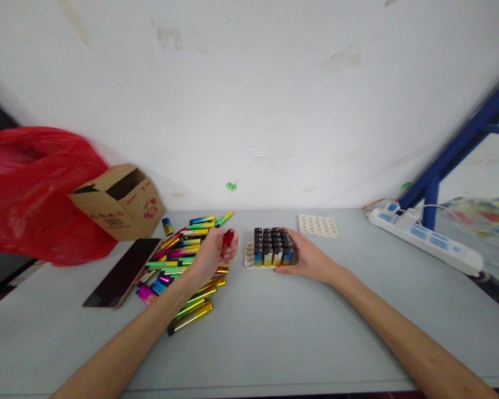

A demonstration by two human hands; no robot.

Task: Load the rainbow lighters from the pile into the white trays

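My left hand (211,256) is closed on a red lighter (228,241), just left of a white tray (249,256) with round holes. Rows of black-topped lighters (273,249) stand upright in the tray, their lower parts blue to yellow. At its left end a column of holes shows no lighters. My right hand (304,256) grips the tray and lighters from the right side, thumb at the front and fingers behind. Under and beside my left forearm lies a loose pile of shiny coloured lighters (186,263), in green, yellow, pink and blue.
A second white holed tray (318,226) lies at the back right. Left of the pile are a dark phone (122,272), an open cardboard box (127,208) and a red plastic bag (37,194). A white power strip (424,235) runs along the right, beside a blue metal frame (461,138).
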